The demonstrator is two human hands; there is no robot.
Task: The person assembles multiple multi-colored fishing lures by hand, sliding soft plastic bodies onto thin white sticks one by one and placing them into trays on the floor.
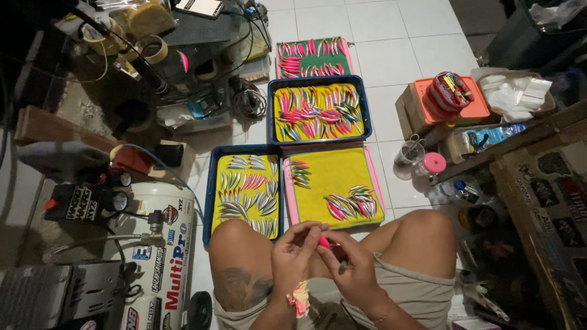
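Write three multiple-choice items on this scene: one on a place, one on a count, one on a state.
1. Where is the air compressor?
A. to the person's left
B. to the person's right
C. beyond the trays

2. How many trays of lures lie on the floor?
A. two
B. four
C. six

3. How is the pink lure?
A. lying in a tray
B. held between both hands
C. lying on the floor tiles

Key:
1 A, it stands beside the left knee.
2 B: far tray, blue tray, left tray, pink tray.
3 B, the left hand and right hand meet around it over the lap.
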